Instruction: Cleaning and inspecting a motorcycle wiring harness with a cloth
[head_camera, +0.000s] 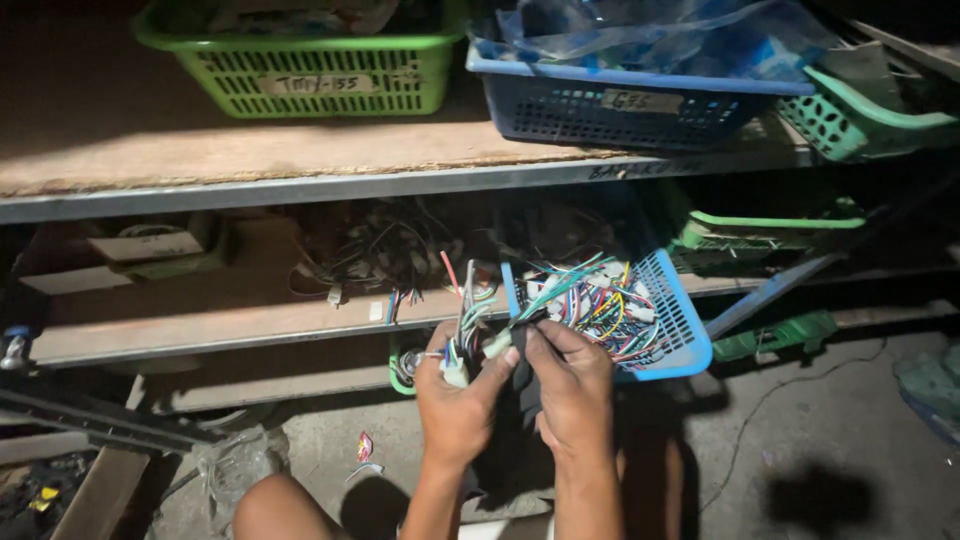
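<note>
Below the lower shelf (250, 325), both hands busy: left hand (457, 400) with fingers closed around a wire bundle (462, 335) with white plugs, right hand (572, 385) pinching the same bundle just beside the blue basket (690, 335) of coloured wires. Up on the top shelf (300, 160), a green basket (310, 75) and a dark blue basket (600, 105), each bearing a pale rectangular label on its front.

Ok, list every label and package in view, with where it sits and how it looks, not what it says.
Label: front of the green basket, top shelf, left; pale rectangular strip, handwritten.
Label: front of the dark blue basket, top shelf, middle; small pale rectangle.
Plastic bag: inside that blue basket; clear, crumpled, bluish.
Wrapper: on the floor left of the left hand; small, red and white.
</note>
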